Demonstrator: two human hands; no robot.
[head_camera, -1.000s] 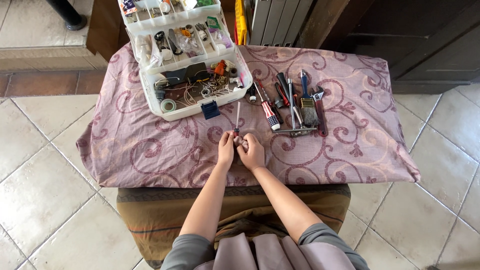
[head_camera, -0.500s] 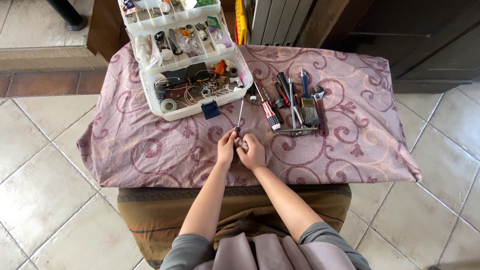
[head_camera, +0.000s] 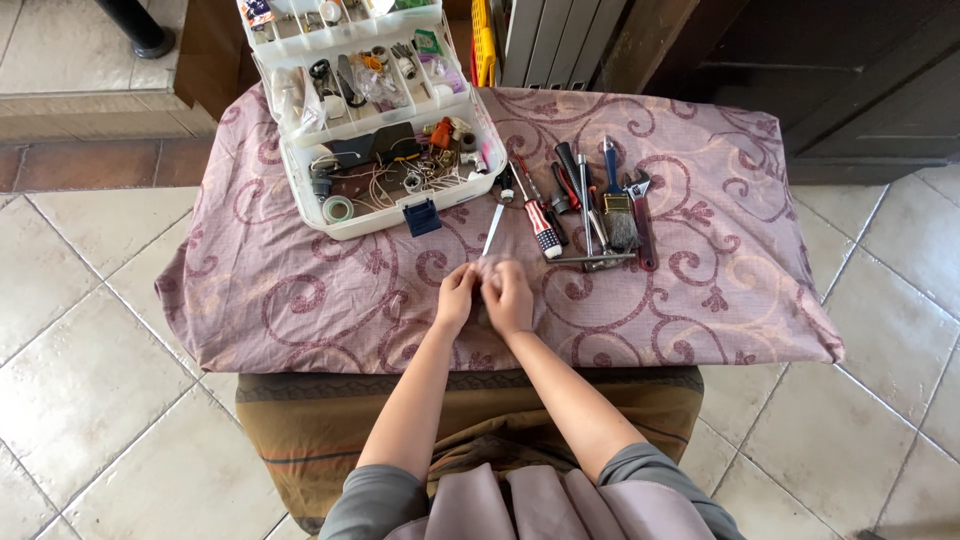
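Observation:
My left hand (head_camera: 457, 297) and my right hand (head_camera: 509, 296) are pressed together over the middle of the purple swirl-patterned cloth (head_camera: 300, 290). Their fingertips pinch the near end of a thin white strip (head_camera: 493, 228). The strip points away from me towards the open white tool case (head_camera: 372, 215). How much of it lies inside my fingers is hidden.
Right of the strip lies a row of tools: a striped-handle screwdriver (head_camera: 543, 228), a paintbrush (head_camera: 619, 214), a red wrench (head_camera: 642, 222) and several others. A radiator (head_camera: 560, 40) and a dark cabinet (head_camera: 850, 90) stand behind the table. Tiled floor surrounds it.
The white strip now sticks out further from my fingertips towards the tool case. My hands have stayed in about the same place.

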